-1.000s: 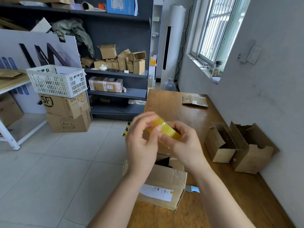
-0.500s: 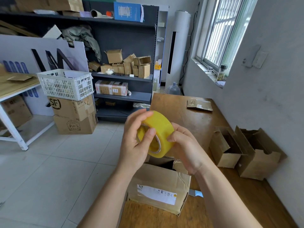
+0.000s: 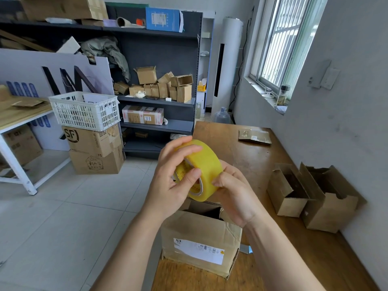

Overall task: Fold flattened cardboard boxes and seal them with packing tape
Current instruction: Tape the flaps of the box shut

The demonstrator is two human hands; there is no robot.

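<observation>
Both my hands grip the yellow tape roll (image 3: pixel 204 164) above the open cardboard box (image 3: pixel 201 238): left hand (image 3: pixel 174 181) pinching its rim, right hand (image 3: pixel 235 194) curled round its far side.

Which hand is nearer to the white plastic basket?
Left. The left hand grips the tape roll on the side toward the white plastic basket; the right hand pinches its opposite side.

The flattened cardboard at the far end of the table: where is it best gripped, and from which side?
Probably its near long edge, from the front: the flattened cardboard lies flat on the table, so only an edge can be pinched.
</observation>
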